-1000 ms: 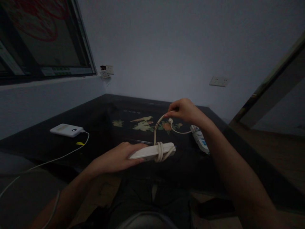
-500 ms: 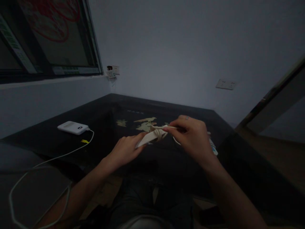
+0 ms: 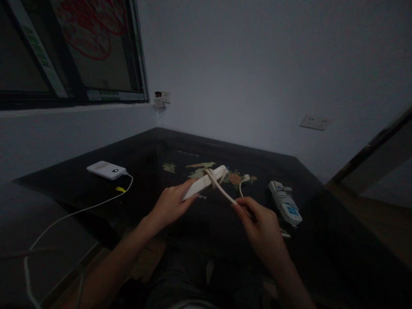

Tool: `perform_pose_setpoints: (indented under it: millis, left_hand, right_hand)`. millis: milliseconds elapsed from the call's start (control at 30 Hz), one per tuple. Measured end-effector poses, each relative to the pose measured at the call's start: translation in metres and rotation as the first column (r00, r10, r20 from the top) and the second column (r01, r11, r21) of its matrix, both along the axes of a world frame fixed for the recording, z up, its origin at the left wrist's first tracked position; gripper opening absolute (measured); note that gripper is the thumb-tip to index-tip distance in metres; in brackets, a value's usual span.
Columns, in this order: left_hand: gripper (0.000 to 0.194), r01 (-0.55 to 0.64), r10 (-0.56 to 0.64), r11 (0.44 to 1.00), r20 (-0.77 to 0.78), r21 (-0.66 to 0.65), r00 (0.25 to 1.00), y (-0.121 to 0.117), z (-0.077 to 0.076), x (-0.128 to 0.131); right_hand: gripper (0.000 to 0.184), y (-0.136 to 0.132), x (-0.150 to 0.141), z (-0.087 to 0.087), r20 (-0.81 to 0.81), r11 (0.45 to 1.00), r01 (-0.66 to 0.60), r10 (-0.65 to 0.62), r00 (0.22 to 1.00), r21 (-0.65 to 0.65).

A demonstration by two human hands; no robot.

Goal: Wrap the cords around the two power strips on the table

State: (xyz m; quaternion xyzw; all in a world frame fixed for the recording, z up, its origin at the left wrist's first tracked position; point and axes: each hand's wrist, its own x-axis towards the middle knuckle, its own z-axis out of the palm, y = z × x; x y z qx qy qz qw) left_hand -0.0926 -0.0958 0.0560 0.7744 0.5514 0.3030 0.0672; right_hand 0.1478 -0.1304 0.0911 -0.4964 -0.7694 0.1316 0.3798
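My left hand is closed on the near end of a slim white power strip, seen mostly from its edge and tilted up to the right. A pale cord is looped around its far half. My right hand pinches that cord between thumb and fingers, and the stretch to the strip is held taut. Beyond the right hand, a thin cord with a round whitish end lies on the table; whether it belongs to the same cord is hidden.
Another white power strip, wound with its cord, lies at the right of the dark glossy table. A white power bank with a cable sits on the left. Wall sockets are behind.
My right hand has moved down and toward me from beside the strip, drawing out a length of cord. My left hand keeps its grip. The view has shifted slightly left.
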Motion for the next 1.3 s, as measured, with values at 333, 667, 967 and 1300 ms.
perform_pose_setpoints:
  millis: [333, 667, 967, 1300]
  left_hand:
    - [0.045, -0.009, 0.006, 1.000, 0.106, 0.029, 0.994, 0.002, 0.005, 0.001]
    - [0.044, 0.084, -0.084, 0.996, 0.099, 0.004, 0.992, -0.005, 0.008, 0.008]
    - [0.048, 0.093, -0.093, 0.993, 0.007, -0.077, 0.996, -0.006, -0.010, 0.026]
    - [0.046, 0.126, -0.124, 0.991, 0.044, -0.050, 0.991, -0.016, -0.007, 0.035]
  right_hand:
    - [0.024, -0.006, -0.008, -0.007, -0.059, 0.974, -0.120, 0.111, 0.992, -0.191]
    - [0.029, -0.015, 0.016, 0.000, -0.175, 0.998, 0.059, -0.057, 0.983, 0.006]
    - [0.023, -0.004, 0.015, 0.013, -0.299, 0.950, 0.243, -0.177, 0.938, 0.197]
    - [0.020, 0.000, 0.009, 0.034, -0.334, 0.892, 0.300, -0.184, 0.924, 0.337]
